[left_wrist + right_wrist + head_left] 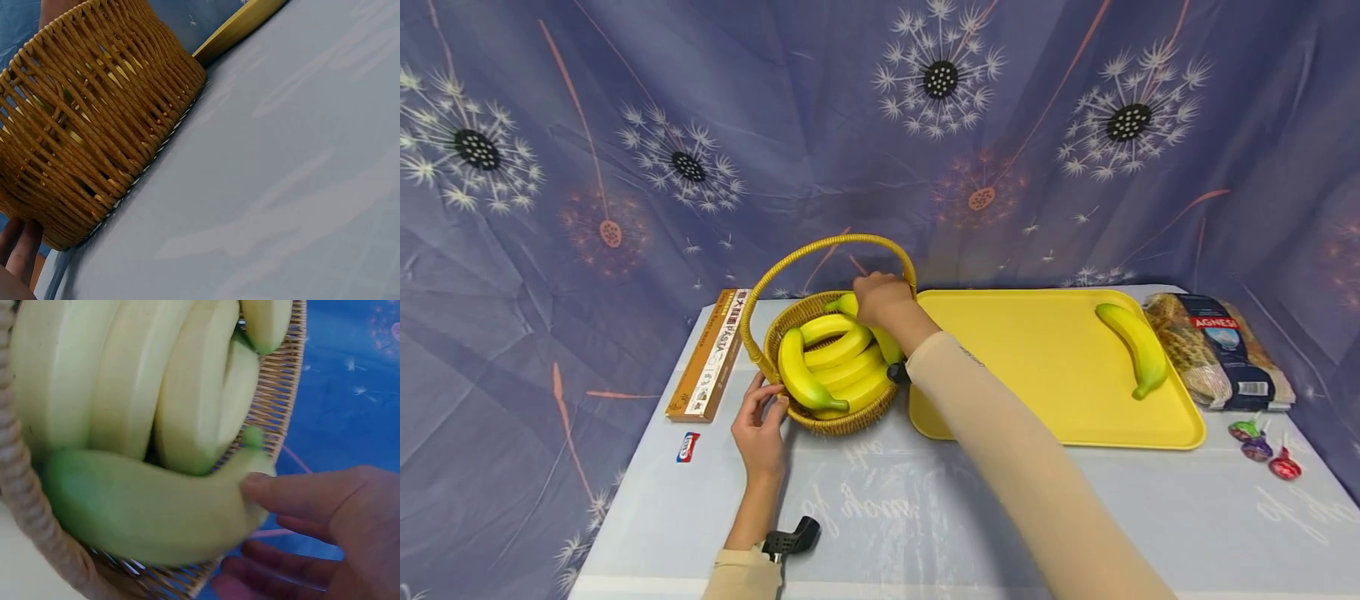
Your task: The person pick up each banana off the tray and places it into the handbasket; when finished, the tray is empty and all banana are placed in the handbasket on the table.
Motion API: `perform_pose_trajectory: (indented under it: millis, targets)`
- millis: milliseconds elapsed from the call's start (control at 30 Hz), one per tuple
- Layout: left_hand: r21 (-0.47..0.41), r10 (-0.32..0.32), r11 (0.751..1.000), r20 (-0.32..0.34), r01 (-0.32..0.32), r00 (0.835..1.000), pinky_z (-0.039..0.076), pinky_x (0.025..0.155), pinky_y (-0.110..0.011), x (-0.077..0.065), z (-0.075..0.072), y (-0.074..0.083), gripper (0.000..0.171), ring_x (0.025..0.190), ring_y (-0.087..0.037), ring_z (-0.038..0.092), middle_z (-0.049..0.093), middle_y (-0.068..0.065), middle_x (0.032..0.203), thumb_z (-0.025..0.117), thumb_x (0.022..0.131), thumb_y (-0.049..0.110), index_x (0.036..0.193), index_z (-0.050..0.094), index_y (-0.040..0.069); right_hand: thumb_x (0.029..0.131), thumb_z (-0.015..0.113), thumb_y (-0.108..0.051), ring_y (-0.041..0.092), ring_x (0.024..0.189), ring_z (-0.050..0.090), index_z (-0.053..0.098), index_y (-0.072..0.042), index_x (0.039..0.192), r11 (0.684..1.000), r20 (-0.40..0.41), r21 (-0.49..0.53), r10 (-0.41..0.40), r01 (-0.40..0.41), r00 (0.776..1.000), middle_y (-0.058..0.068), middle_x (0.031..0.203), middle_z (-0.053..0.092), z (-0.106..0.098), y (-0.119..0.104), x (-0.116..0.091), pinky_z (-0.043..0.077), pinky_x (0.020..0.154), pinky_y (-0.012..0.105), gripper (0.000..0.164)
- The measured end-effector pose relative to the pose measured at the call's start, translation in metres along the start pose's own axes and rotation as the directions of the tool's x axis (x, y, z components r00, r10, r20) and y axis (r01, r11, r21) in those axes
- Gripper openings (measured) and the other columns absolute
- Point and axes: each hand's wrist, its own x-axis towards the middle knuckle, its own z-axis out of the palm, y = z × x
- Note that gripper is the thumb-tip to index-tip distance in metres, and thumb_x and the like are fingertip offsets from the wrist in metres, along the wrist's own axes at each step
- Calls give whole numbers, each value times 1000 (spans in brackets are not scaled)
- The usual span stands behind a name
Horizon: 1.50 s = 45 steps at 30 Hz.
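Observation:
A wicker basket (842, 427) with a tall arched handle stands left of the tray, holding several yellow bananas (805, 379) with green ends. My left hand (762, 429) grips the basket's left front rim near the foot of the handle. In the left wrist view, its fingers (25, 250) touch the woven side. My right hand (887, 304) reaches over the basket's far right part. Seen from the right wrist, its thumb presses one end of a banana (156, 509), and the other fingers curl below that end. This banana lies across the others, beside the rim.
One banana (1138, 346) lies on a yellow tray (1007, 367). To its right are a pasta bag (1217, 350) and several wrapped lollipops (1257, 448). At the left lie a long pasta box (707, 358) and a small red-and-blue packet (687, 447). A patterned curtain hangs behind the table.

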Motion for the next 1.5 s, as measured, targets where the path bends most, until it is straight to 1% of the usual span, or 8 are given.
perform_pose_trajectory:
  millis: [200,333,533,633,900,1100,1267,1500]
  targets:
    - [16,13,1000,-10,-12,1000,49,86,-23,0,-1,1,16,115,-26,57,51,-19,136,58,86,-10,99,63,-16,96,52,-21,17,53,44,56,-15,133,991,-283,-40,-130,124,950,5,85,59,-14,5,-28,39,45,30,37]
    - [13,14,1000,-7,-14,1000,49,89,-27,0,0,1,16,116,-24,56,51,-19,135,58,86,-10,99,63,-16,96,55,-23,14,41,32,60,-18,131,986,-342,-14,-163,169,926,0,67,56,-20,21,-47,25,38,27,36]
    - [18,-2,1000,-4,2,1000,47,93,-41,0,1,1,15,116,-24,56,51,-17,136,58,86,-9,99,63,-16,94,59,-26,14,49,50,66,-17,119,968,-372,58,-204,242,905,-2,83,65,-14,59,-71,29,36,27,27]
    - [18,4,1000,-7,-4,1000,47,93,-37,0,0,1,16,116,-26,56,51,-18,136,57,86,-10,100,63,-16,93,60,-28,14,59,57,66,-18,118,968,-384,78,-192,239,903,-2,92,68,-12,83,-83,35,37,28,28]
    - [16,8,1000,-4,-7,1000,47,93,-36,-1,1,1,16,116,-29,56,51,-19,136,57,86,-11,100,62,-17,95,58,-26,17,48,51,63,-14,124,988,-335,142,-9,60,942,5,97,69,-1,175,-119,34,37,33,32]
    - [27,-3,1000,-12,3,1000,47,93,-40,-1,2,1,16,114,-27,57,52,-18,135,58,86,-10,100,63,-16,95,56,-27,23,61,60,60,-7,126,982,-228,159,135,-100,964,17,103,68,8,252,-155,39,39,35,37]
    - [29,-3,1000,-17,4,1000,47,93,-35,-2,1,1,16,115,-24,57,51,-19,135,57,86,-10,100,63,-17,94,54,-36,37,85,61,57,-2,128,957,-145,164,265,-241,953,24,108,64,21,305,-174,48,52,48,48]
    - [24,3,1000,-19,-2,1000,46,95,-40,-3,2,2,15,115,-23,57,51,-20,135,57,86,-11,99,62,-17,93,56,-38,49,95,53,51,6,130,915,-24,198,363,-352,931,33,119,53,48,350,-189,44,69,63,57]
